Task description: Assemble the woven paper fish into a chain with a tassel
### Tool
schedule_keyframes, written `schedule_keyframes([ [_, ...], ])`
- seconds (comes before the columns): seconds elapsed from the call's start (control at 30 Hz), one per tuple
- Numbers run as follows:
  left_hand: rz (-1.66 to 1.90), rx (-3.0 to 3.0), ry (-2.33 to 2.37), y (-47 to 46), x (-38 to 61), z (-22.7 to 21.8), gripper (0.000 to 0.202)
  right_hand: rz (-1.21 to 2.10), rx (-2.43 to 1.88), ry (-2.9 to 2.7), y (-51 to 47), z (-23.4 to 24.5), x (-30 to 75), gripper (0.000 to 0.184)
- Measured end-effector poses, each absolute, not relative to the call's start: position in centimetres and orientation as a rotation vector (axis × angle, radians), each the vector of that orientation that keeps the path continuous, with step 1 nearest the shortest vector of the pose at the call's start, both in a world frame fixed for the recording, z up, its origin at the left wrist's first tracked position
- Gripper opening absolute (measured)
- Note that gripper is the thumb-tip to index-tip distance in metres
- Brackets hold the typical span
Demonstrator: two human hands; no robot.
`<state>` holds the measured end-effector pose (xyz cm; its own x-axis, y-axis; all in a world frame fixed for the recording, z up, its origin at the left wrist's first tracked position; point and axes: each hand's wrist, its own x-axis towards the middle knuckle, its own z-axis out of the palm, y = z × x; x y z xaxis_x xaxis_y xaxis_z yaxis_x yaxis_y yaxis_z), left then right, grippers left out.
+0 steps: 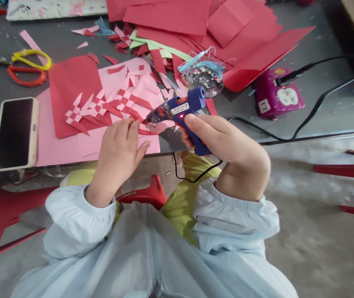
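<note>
My right hand [208, 134] is wrapped round the handle of a blue hot glue gun [192, 103], its red light lit. The gun's nozzle points left, close to the fingertips of my left hand [119, 145]. Those left fingers are bent over a red-and-pink woven paper fish [129, 114], its lower part hidden under them. A small googly eye shows just above the fingertips. More woven paper fish [74, 116] lie to the left, on a red paper sheet [74, 78] over pink sheets [59, 145].
Scissors [28, 66] and a phone [15, 134] lie at the left. Red paper sheets [171, 16] pile at the back. A dish of googly eyes [206, 80] with blue tassels [202, 64] stands behind the gun. At right, a black cable [316, 103] runs near a purple power socket [278, 95].
</note>
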<state>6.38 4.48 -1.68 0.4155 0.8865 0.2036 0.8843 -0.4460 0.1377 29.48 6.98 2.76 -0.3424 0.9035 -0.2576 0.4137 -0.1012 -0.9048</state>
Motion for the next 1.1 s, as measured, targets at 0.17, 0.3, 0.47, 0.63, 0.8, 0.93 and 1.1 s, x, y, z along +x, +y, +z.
schedule_keyframes([
  [0.17, 0.4, 2.632, 1.653, 4.46, 6.4, -1.71, 0.049, 1.432, -1.406, -1.751, 7.04, 2.63, 29.43, 0.068],
  [0.3, 0.415, 2.621, 1.646, 4.48, 6.41, -1.76, 0.05, 1.44, -1.463, -1.696, 6.94, 2.51, 29.31, 0.066],
  [0.47, 0.409, 2.585, 1.637, 4.48, 6.45, -1.63, 0.049, 1.441, -1.497, -1.651, 6.95, 2.55, 29.24, 0.063],
  [0.63, 0.382, 2.561, 1.65, 4.43, 6.54, -1.5, 0.051, 1.433, -1.453, -1.705, 6.98, 2.64, 29.26, 0.065],
  [0.8, 0.394, 2.599, 1.643, 4.43, 6.44, -1.61, 0.051, 1.433, -1.431, -1.726, 7.0, 2.57, 29.24, 0.067],
  [0.93, 0.397, 2.603, 1.63, 4.46, 6.39, -1.66, 0.05, 1.424, -1.439, -1.727, 7.02, 2.59, 29.21, 0.069],
  [1.1, 0.397, 2.629, 1.641, 4.46, 6.38, -1.76, 0.05, 1.402, -1.44, -1.745, 7.03, 2.53, 29.27, 0.069],
])
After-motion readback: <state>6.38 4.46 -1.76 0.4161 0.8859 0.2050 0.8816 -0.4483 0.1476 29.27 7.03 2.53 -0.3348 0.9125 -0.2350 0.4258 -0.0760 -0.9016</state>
